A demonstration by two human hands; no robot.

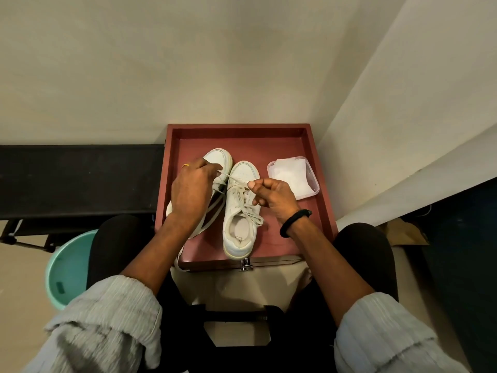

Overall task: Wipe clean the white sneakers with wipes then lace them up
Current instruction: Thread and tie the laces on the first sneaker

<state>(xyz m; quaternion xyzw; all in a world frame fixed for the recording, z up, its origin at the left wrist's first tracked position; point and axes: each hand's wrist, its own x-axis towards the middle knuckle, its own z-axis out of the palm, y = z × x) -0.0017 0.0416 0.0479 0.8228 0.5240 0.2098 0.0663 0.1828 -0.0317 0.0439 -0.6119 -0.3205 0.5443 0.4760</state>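
**Lace held between two hands above the sneakers**

Sneakers sit side by side in a red tray, toes pointing to twelve o'clock. The laced sneaker lies at the tray's centre, upright, with its heel at the six o'clock rim. The other sneaker lies just beside it at nine o'clock, mostly hidden under the left hand, with only its toe and part of its side showing.

A pale lace runs across the laced sneaker's toe from one hand to the other. The left hand, knuckles up and wearing a yellow ring, pinches the lace's nine o'clock end with curled fingers. The right hand, at three o'clock of the sneaker's eyelets, pinches the other end between thumb and forefinger, its other fingers curled in. A black wristband circles the right wrist.

At two o'clock in the tray stands a clear plastic tub holding white wipes, apart from both shoes. Another lace hangs over the tray's rim at seven o'clock.

Outside the tray, a teal bucket stands at eight o'clock and a black bench stretches away at nine o'clock.
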